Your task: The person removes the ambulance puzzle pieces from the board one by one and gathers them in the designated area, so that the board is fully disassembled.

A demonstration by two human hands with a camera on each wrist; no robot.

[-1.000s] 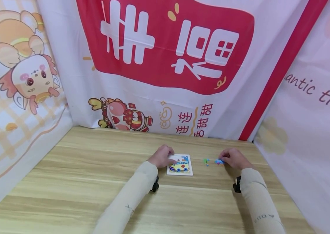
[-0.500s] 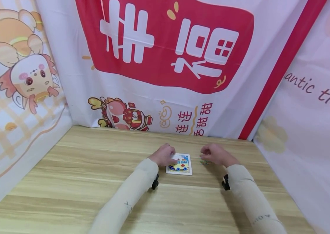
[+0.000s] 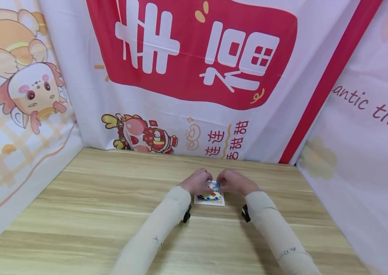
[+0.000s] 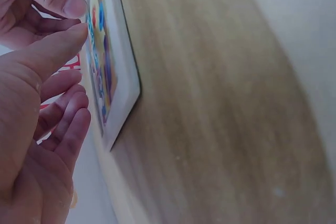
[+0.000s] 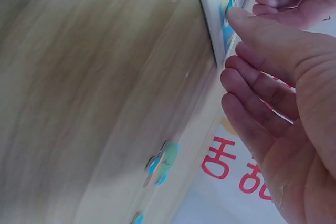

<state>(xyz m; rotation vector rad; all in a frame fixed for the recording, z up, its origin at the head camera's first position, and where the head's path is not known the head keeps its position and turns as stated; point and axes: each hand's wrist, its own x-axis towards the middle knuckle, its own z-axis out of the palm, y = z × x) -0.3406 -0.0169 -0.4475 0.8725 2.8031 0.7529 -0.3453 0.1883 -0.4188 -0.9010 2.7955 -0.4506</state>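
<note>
A small white-framed puzzle board (image 3: 209,203) lies flat on the table, with a yellow ambulance picture. My left hand (image 3: 198,181) is at its left side; the left thumb (image 4: 71,38) reaches over the picture while the other fingers curve loosely. From the right, my right hand (image 3: 236,182) leans in over the upper right of the board. Its thumb (image 5: 249,22) points at the blue part of the picture, apparently touching it. Whether a piece is between the right fingertips is hidden. Both hands' fingertips are close together.
A green and blue puzzle piece (image 5: 165,162) lies on the wooden table (image 3: 111,214) right of the board. Another blue piece (image 5: 138,217) is partly cut off in the right wrist view. Printed cloth walls (image 3: 187,91) enclose the table's back and sides.
My right hand has moved left from the loose pieces to the board, beside the left hand. The left hand has stayed at the board with only a small shift.
</note>
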